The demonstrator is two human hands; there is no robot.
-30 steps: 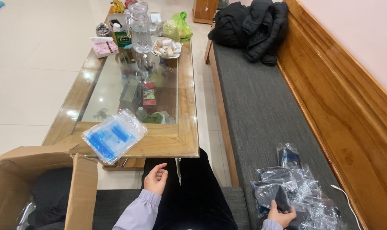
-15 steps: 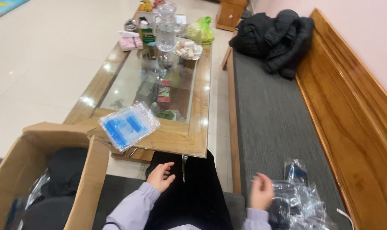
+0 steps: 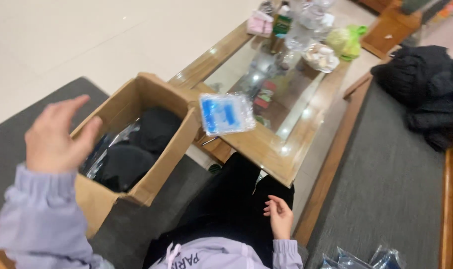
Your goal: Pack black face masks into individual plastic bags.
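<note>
My left hand (image 3: 59, 135) is raised at the left with its fingers spread, holding nothing, just over the near edge of an open cardboard box (image 3: 151, 169). Black items in clear plastic bags (image 3: 136, 149) lie inside the box. My right hand (image 3: 278, 215) rests on my black-trousered lap, fingers loosely curled and empty. A clear packet with blue contents (image 3: 226, 113) lies on the near corner of the glass-topped wooden table (image 3: 291, 159), beside the box.
Bottles, a pink pack, a bowl and a green bag (image 3: 347, 41) crowd the far end of the table. A black jacket (image 3: 428, 94) lies on the grey-cushioned wooden bench (image 3: 386, 189). More clear bags (image 3: 358, 259) sit on the bench at the bottom right.
My view has swung left toward the box. My left hand rose from my lap to the box, and my right hand left the bags on the bench and came to my lap.
</note>
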